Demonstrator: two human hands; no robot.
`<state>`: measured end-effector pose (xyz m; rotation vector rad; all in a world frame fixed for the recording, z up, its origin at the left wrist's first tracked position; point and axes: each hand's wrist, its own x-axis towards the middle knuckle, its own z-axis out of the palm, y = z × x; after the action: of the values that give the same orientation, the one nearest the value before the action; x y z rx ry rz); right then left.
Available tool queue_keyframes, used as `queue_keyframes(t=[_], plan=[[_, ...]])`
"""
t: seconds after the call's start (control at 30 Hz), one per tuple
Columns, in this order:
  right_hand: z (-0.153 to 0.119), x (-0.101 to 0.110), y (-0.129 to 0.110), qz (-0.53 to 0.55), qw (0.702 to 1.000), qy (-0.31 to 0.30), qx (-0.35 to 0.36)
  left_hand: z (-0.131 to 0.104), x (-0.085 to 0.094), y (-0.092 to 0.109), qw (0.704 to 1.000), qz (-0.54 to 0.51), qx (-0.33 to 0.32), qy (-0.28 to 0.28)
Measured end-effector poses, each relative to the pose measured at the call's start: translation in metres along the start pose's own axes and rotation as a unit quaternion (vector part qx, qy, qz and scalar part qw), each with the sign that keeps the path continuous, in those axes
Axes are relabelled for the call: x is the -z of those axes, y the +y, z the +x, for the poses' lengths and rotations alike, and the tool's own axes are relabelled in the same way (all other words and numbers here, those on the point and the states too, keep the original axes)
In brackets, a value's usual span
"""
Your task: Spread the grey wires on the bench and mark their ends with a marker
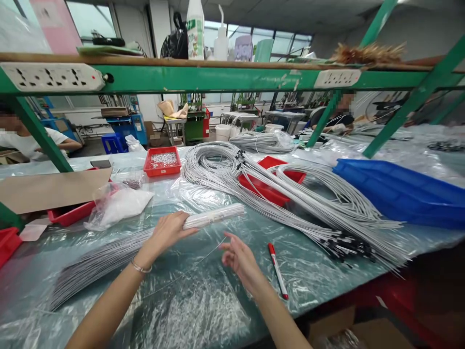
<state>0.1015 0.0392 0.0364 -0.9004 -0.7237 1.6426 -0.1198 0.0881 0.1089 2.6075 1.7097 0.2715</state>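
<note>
My left hand (pixel 170 230) is closed around a bundle of thin wires (pixel 105 259). The bundle's white end (pixel 218 215) sticks out to the right of the fist, and its grey strands fan out over the table to the left. My right hand (pixel 240 261) is just right of and below that end. Its bent fingers meet the tip of a single thin wire (pixel 209 254), which slants down to the left, apart from the bundle. A red and white marker pen (pixel 278 271) lies on the table to the right of my right hand.
Coiled grey cables (pixel 214 165) with black ends lie across the plastic-covered table, partly over a red tray (pixel 261 189). Behind stands a red tray of small metal parts (pixel 162 162). A blue bin (pixel 399 191) is at right, a plastic bag (pixel 123 206) at left. A green shelf beam (pixel 203 80) crosses above.
</note>
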Motion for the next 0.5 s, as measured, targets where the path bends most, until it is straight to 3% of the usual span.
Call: queue_keyframes(t=[0.1, 0.23, 0.37, 0.5], plan=[[0.012, -0.027, -0.007, 0.032, 0.997, -0.035, 0.066, -0.015, 0.009, 0.010, 1.000, -0.018, -0.011, 0.012], [0.010, -0.046, -0.009, 0.019, 0.992, 0.019, 0.126, -0.029, 0.010, 0.021, 0.999, -0.043, -0.009, 0.016], [0.004, -0.043, -0.009, -0.025, 0.986, 0.037, 0.158, -0.034, 0.012, 0.029, 0.998, -0.057, 0.030, -0.028], [0.006, -0.031, -0.009, -0.067, 0.986, 0.051, 0.145, -0.035, 0.018, 0.032, 0.999, -0.015, 0.043, -0.004]])
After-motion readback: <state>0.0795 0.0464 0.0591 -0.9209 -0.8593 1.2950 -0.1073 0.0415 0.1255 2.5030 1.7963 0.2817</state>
